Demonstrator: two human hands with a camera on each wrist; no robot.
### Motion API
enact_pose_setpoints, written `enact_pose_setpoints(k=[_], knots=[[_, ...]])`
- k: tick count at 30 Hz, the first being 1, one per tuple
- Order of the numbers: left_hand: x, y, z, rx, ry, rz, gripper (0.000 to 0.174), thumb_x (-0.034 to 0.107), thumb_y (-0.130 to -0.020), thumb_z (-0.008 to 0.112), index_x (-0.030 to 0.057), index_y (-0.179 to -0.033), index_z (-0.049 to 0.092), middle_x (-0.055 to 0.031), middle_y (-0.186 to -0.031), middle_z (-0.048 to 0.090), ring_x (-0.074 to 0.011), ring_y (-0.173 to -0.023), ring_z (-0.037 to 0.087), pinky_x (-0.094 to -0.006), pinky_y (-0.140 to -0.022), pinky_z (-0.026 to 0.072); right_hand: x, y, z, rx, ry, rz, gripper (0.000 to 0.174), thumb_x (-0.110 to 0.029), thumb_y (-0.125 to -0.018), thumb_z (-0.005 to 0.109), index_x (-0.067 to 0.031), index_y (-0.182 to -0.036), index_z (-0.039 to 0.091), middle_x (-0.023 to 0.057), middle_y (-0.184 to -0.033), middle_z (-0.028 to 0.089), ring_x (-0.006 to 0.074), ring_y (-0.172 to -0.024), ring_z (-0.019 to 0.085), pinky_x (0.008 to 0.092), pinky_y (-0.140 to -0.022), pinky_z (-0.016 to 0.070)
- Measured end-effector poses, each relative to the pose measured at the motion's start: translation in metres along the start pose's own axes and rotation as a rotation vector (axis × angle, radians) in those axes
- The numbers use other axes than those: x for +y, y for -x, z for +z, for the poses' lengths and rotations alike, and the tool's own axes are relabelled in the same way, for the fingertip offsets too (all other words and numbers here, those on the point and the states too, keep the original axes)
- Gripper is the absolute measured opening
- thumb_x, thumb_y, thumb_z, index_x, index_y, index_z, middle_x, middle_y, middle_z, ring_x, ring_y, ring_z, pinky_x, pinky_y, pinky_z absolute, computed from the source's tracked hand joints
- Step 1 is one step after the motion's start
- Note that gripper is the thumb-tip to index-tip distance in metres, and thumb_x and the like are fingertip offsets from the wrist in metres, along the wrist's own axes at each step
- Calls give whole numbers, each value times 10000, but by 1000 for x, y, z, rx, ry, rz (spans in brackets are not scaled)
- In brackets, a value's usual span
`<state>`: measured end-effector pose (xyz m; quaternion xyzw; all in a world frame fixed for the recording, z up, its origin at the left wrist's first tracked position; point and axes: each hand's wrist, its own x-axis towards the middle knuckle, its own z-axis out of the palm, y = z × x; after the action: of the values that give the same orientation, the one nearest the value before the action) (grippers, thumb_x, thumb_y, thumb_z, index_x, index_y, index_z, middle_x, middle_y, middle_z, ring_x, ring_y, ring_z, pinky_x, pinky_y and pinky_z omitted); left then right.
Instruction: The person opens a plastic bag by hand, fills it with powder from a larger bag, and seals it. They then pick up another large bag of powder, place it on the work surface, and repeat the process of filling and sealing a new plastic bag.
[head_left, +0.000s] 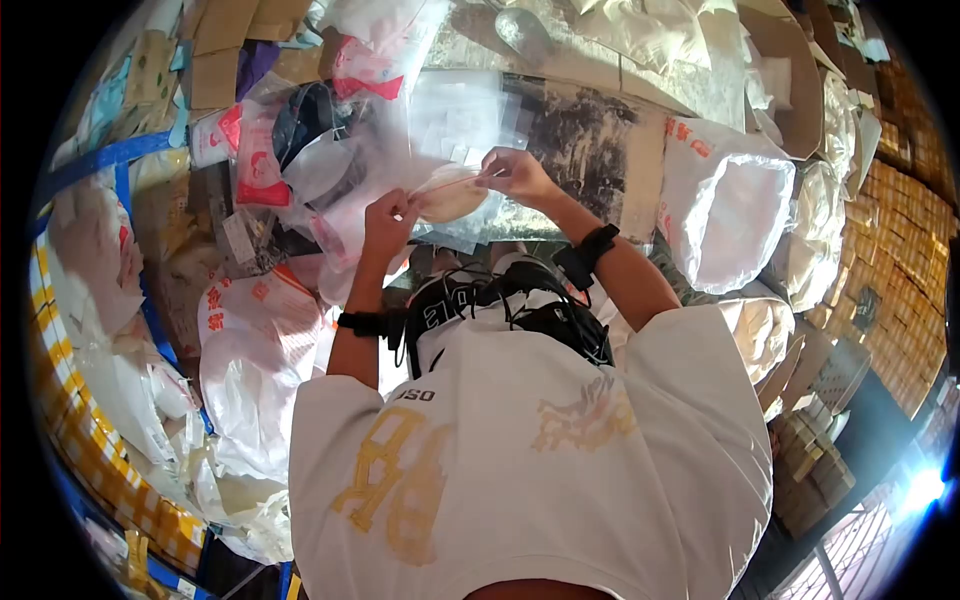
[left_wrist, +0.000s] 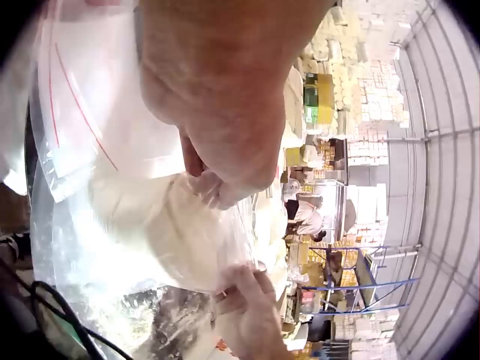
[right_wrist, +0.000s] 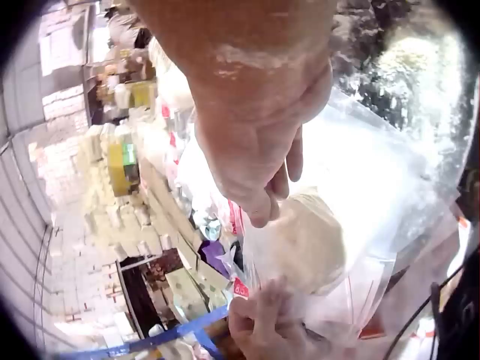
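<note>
Between my left fingers (head_left: 386, 209) and right fingers (head_left: 508, 167): one clear bag (head_left: 443, 187), edge pinched by both. Beneath them, inside: one beige rounded item (head_left: 455, 204). Beyond: clear plastic sheets (head_left: 458, 125).

White shirt (head_left: 520, 500), yellow print (head_left: 385, 465); black wrist straps (head_left: 588, 257); possibly black-and-white shorts (head_left: 432, 312).

Wall of stacked tan boxes (head_left: 885, 270), blue frame (head_left: 140, 147), pale ribbed roof (left_wrist: 457, 180) — glaring white light (head_left: 926, 487)

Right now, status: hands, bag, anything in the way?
Left hand and right hand pinch the clear bag at its edge. Beige contents inside. Flat clear bags close by; nothing seen blocking the hands.
</note>
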<state>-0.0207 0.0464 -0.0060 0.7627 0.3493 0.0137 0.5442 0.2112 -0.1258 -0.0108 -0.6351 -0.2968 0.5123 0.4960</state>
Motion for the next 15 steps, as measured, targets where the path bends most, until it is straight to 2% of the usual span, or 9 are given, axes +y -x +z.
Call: enact_pose_setpoints(k=[1,3,6,7,8,11,12,15], knots=[[-1,-2,-3,10,-96,14,355,47,-829,749,7,-659,439,-122,-942,676,-170,-863,651,-289,-727,497,-7,1,-2,2,117,-2,153,-75,-816,789,-11,-894,674,38,-857,708,98,-811,648,273,-683,509],[0,-3,-6,92,-63,259,360,85,-793,779,2,-656,456,-127,-864,649,-186,-743,631,-288,-630,474,-21,4,-4,4,205,-82,142,-91,-813,784,-35,-881,673,54,-825,704,120,-768,655,294,-680,508],[31,-1,-21,37,-104,408,323,115,-781,790,-4,-669,511,-124,-880,658,-237,-779,645,-315,-670,496,-41,4,-14,-2,413,-245,139,-110,-794,780,-59,-880,684,69,-811,695,187,-753,664,328,-687,517],[37,-1,-27,-18,-148,399,302,103,-778,791,-6,-672,530,-129,-914,668,-243,-823,651,-323,-708,504,-48,4,-17,-5,495,-306,142,-116,-785,780,-65,-883,690,72,-812,692,214,-757,667,340,-691,521],[43,0,-32,-75,-189,390,280,92,-775,791,-8,-675,549,-134,-949,677,-248,-867,658,-331,-745,512,-56,6,-20,-8,577,-360,125,-154,-791,758,-83,-879,704,69,-839,691,281,-808,656,373,-720,527],[33,-4,-39,-132,-271,416,197,67,-775,782,-5,-721,606,-135,-1036,690,-262,-953,658,-344,-830,514,-64,2,-28,-59,650,-502,117,-179,-822,725,-79,-879,702,65,-846,690,293,-827,655,381,-736,524],[30,-5,-41,-132,-290,432,167,61,-776,777,-3,-743,625,-133,-1062,692,-267,-973,655,-347,-854,511,-72,4,-31,-94,677,-471,116,-176,-836,704,-75,-890,698,71,-862,690,300,-839,651,384,-760,521],[22,-7,-45,-187,-107,462,111,38,-799,751,-3,-827,652,-140,-1128,688,-261,-1020,649,-340,-903,491,-64,-2,-31,-102,665,-360,115,-173,-876,682,-65,-916,686,73,-863,690,254,-840,662,355,-765,521]])
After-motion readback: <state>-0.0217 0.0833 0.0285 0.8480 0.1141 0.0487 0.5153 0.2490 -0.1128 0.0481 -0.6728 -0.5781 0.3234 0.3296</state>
